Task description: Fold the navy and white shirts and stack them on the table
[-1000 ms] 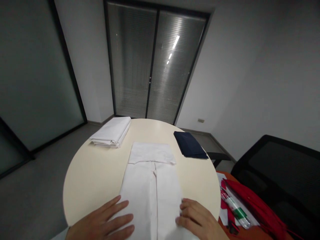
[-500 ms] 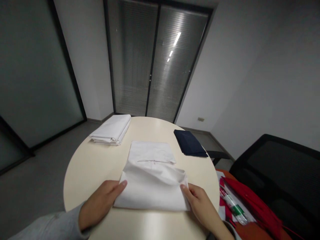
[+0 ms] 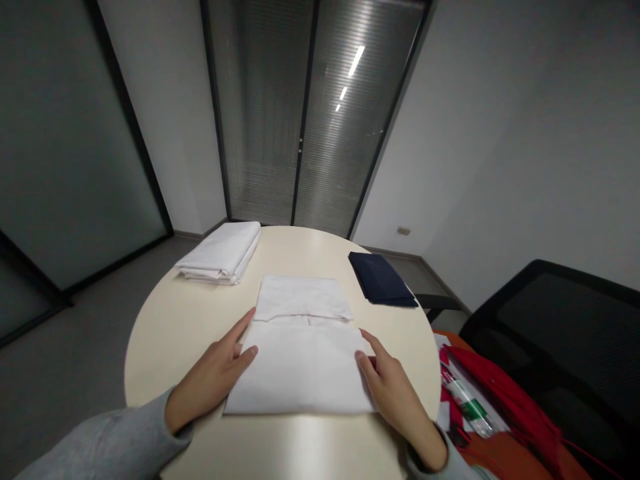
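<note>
A white folded cloth (image 3: 305,373) lies flat on the round table in front of me, its near part folded up toward a farther flap (image 3: 303,297). At its left edge is my left hand (image 3: 217,373), open, thumb on top of the cloth and index finger stretched along the side. My right hand (image 3: 393,383) rests at the opposite edge, also open, with the thumb on the cloth and the index finger reaching forward beside it. The lower fingers of both hands are partly hidden.
A thick folded white cloth (image 3: 220,253) sits at the table's far left. Folded dark blue cloth (image 3: 381,280) lies at the far right. Beyond the cream tabletop (image 3: 170,347), a black mesh chair (image 3: 545,333) stands right, near red fabric (image 3: 505,393) and a clear plastic package (image 3: 473,407).
The raised near part of the white cloth has come down flat and smooth. Both hands have loosened from its near corners and slid forward along its sides.
</note>
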Action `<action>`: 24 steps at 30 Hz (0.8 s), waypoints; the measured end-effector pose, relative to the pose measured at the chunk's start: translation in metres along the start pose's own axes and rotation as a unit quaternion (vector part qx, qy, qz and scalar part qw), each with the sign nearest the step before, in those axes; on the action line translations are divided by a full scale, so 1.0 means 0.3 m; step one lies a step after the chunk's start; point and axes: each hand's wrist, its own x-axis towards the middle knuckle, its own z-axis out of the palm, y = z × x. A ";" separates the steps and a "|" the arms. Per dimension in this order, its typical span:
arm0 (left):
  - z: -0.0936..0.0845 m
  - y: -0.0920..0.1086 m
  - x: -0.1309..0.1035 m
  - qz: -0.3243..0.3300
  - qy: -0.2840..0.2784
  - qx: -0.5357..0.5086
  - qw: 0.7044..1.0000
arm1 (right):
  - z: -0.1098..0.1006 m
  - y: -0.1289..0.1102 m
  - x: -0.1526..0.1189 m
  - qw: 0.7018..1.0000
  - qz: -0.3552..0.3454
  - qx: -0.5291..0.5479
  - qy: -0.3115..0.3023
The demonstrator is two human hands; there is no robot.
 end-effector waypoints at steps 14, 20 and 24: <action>0.029 -0.010 0.053 0.035 -0.004 0.181 0.983 | 0.039 -0.092 0.058 0.956 -0.004 -0.292 -0.019; 0.015 0.033 0.012 0.016 0.059 0.359 0.932 | 0.042 -0.087 0.031 0.932 -0.050 -0.357 0.046; 0.008 0.062 -0.017 0.122 0.205 0.388 0.890 | 0.057 -0.104 -0.016 0.883 -0.242 -0.346 0.206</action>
